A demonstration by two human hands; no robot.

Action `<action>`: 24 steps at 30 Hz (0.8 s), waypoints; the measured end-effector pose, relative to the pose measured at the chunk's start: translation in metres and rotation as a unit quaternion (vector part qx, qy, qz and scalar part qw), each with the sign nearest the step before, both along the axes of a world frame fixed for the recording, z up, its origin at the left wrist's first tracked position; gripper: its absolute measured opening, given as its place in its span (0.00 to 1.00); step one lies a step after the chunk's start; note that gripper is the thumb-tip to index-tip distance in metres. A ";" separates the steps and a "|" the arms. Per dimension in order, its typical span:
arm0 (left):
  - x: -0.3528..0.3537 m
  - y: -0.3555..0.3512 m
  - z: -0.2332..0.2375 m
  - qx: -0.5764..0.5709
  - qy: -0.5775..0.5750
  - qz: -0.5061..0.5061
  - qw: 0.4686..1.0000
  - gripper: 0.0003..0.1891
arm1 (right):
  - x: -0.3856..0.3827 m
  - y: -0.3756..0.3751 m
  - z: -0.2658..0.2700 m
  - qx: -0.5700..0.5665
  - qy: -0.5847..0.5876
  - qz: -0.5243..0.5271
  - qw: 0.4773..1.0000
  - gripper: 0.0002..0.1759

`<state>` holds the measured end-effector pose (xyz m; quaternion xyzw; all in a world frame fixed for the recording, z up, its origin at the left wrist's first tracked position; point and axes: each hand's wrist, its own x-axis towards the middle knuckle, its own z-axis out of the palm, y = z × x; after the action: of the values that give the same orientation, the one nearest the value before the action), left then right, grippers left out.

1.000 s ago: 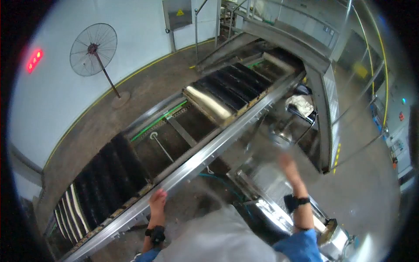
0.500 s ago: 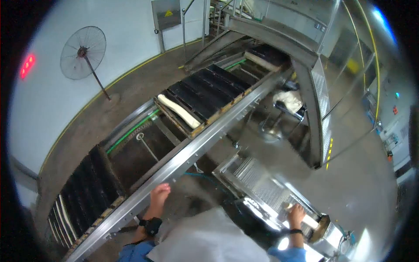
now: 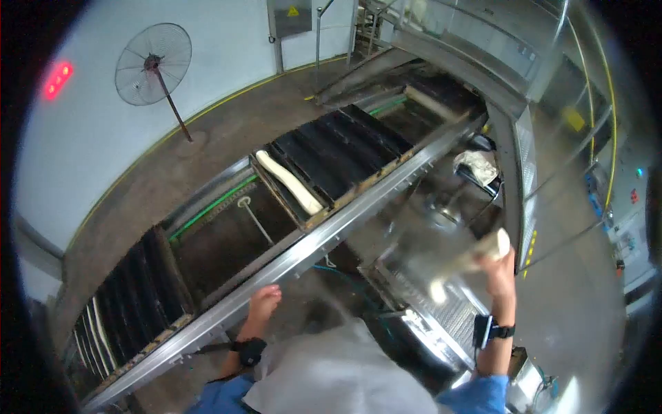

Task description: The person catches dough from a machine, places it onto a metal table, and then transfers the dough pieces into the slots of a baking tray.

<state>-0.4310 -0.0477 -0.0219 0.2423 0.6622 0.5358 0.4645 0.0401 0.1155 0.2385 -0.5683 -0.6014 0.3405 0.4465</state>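
A pale dough roll point(image 3: 452, 269), bent and blurred by motion, is gripped in my right hand point(image 3: 493, 265) above the metal mesh chute. One end sticks up past my fingers and the other droops to the left. My left hand point(image 3: 264, 302), fingers curled in with nothing visible inside, hovers at the near side of the conveyor's steel rail point(image 3: 289, 255). On the conveyor, a single long dough roll point(image 3: 288, 183) lies in the nearest groove of a black grooved tray point(image 3: 338, 152). Several thinner dough strips point(image 3: 101, 334) rest in the black tray point(image 3: 141, 297) at lower left.
Below my right hand runs the textured metal chute point(image 3: 434, 317). A stool with a white cloth point(image 3: 477, 165) stands under the steel stair frame point(image 3: 517, 152). Between the trays is an open conveyor gap point(image 3: 231, 231). A standing fan point(image 3: 152, 63) is by the wall.
My right hand has risen from the chute's near end, lifting the dough roll up and away. My left hand stays near the rail. The camera view has shifted slightly.
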 end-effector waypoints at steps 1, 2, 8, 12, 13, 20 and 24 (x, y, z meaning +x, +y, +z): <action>-0.001 0.000 0.003 -0.004 -0.001 -0.006 1.000 0.15 | -0.018 0.004 0.010 0.020 0.086 -0.001 0.996 0.18; -0.006 -0.001 -0.002 -0.005 0.000 -0.005 1.000 0.15 | -0.044 0.003 0.026 0.008 0.161 0.015 0.987 0.25; -0.020 -0.012 -0.023 0.007 0.001 -0.012 1.000 0.14 | -0.128 0.020 0.027 -0.044 0.352 0.401 0.845 0.61; -0.022 -0.012 -0.019 -0.025 0.009 -0.014 1.000 0.13 | -0.135 0.006 0.002 -0.079 0.343 0.385 0.853 0.58; -0.023 -0.010 -0.025 -0.014 0.004 -0.022 1.000 0.12 | -0.128 0.003 -0.017 -0.079 0.343 0.382 0.855 0.58; -0.009 0.066 -0.003 0.200 0.176 -0.063 0.962 0.06 | -0.033 -0.077 -0.142 -0.218 0.306 0.092 0.922 0.42; -0.007 0.113 0.071 0.173 0.340 -0.127 0.916 0.15 | 0.008 -0.172 -0.187 -0.238 0.335 -0.142 0.901 0.31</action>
<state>-0.4383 0.0654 0.0488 0.5682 0.6407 0.4640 0.2265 0.0481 -0.0568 0.0516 -0.5893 -0.2306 0.5767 0.5167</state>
